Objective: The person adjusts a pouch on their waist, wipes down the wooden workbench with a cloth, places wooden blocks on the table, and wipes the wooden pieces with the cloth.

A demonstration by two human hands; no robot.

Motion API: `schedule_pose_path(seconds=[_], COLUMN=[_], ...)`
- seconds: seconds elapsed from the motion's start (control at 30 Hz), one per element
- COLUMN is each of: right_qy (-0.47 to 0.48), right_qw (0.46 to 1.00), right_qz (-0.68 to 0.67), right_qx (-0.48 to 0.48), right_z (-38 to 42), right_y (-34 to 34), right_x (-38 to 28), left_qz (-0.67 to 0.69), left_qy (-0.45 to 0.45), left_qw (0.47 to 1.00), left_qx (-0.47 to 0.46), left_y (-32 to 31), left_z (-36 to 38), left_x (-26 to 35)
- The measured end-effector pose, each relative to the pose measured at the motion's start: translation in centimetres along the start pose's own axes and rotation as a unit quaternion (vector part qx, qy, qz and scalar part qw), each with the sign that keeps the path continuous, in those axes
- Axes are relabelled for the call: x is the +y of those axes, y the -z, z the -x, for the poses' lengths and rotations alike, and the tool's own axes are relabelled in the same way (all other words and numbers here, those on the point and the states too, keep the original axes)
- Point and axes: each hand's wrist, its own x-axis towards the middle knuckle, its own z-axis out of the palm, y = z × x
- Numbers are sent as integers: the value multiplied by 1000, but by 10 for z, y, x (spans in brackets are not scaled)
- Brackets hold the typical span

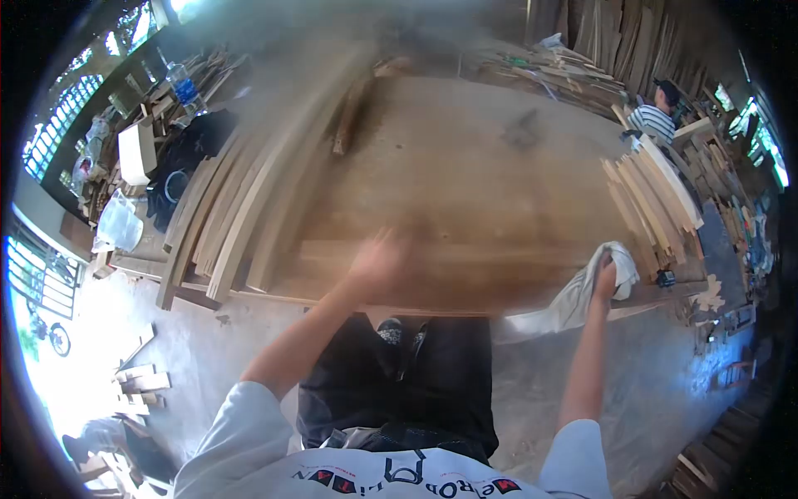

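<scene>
My right hand [608,279] is closed around a white cloth [555,314], which bunches over the knuckles and trails down to the left along the front edge of the wooden worktable [465,150]. Near the middle of that edge, my left hand [382,259] overlaps a long flat wooden board [490,256] lying crosswise. Motion blur smears its fingers, and I cannot tell whether they grip the board.
Long wooden strips [237,220] lie on the table's left side; shorter ones [644,200] are stacked at the right. A small black object [665,278] sits by the right front edge. Another person [655,118] is at the far right. Offcuts [141,382] lie on the floor.
</scene>
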Motion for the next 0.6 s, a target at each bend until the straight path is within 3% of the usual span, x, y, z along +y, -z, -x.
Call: schedule_pose_path(seconds=[0.17,0.3,0.37,0.5,0.57,0.6], right_qy=[5,19,-9,-37,-91,-63], right_qw=[999,995,991,986,993,992], right_qz=[-25,-2,79,-29,16,45], right_qx=[41,94,111,160,69,105], right_z=[-1,0,1,4,20,16], right_y=[-2,3,14,-5,-36,-32], right_x=[1,-1,-12,-6,23,24], left_qz=[-75,-91,-91,-140,-149,-153], left_qy=[-20,-38,-30,1,102,168], left_qw=[987,990,989,988,977,962], left_qx=[-141,-100,-110,-68,-117,-152], left_y=[22,36,48,71,92,106], left_z=[8,10,3,-5,-16,-24], left_x=[-54,-62,-58,-59,-50,-42])
